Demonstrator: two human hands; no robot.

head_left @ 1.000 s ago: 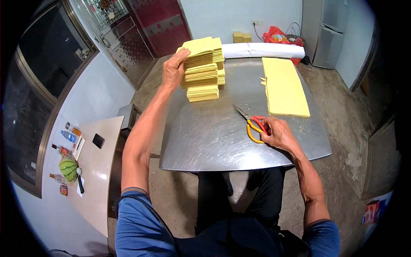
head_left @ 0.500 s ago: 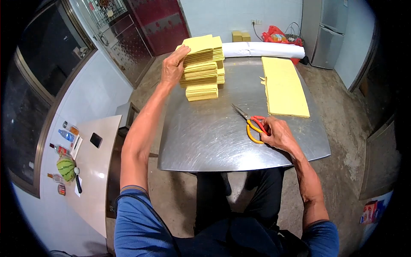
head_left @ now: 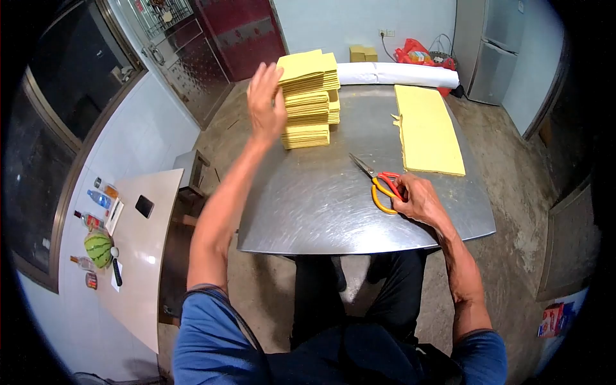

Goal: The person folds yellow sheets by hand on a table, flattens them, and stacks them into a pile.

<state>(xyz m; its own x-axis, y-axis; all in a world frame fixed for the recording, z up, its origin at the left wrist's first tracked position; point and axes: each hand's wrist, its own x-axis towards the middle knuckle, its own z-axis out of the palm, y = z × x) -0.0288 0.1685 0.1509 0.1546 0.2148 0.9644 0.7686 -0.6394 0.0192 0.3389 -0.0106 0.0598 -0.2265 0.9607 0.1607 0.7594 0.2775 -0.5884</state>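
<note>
Shiny metal surface (head_left: 301,218) fills the middle of the head view. At its far left side stands a stack of yellow paper (head_left: 307,102); beside it the left hand (head_left: 265,106) is open, gripping nothing, but I cannot tell if it touches. The right hand (head_left: 418,197) is closed on the scissors (head_left: 374,181). Paper looks light, bendable, probably easy to slide; better to hold both sides, low.

2 hands at metal table (head_left: 308,218); scissors in right, left by yellow stack.
Left hand (head_left: 265,106): fingers extended, slightly blurred, along left side of stacked yellow bundles (head_left: 307,106); contact unclear. Right hand (head_left: 419,197): grips red-and-yellow handles of scissors (head_left: 373,180), blades pointing far-left. Yellow slab (head_left: 430,131) lies flat at right; white roll (head_left: 394,74) along far edge.
</note>
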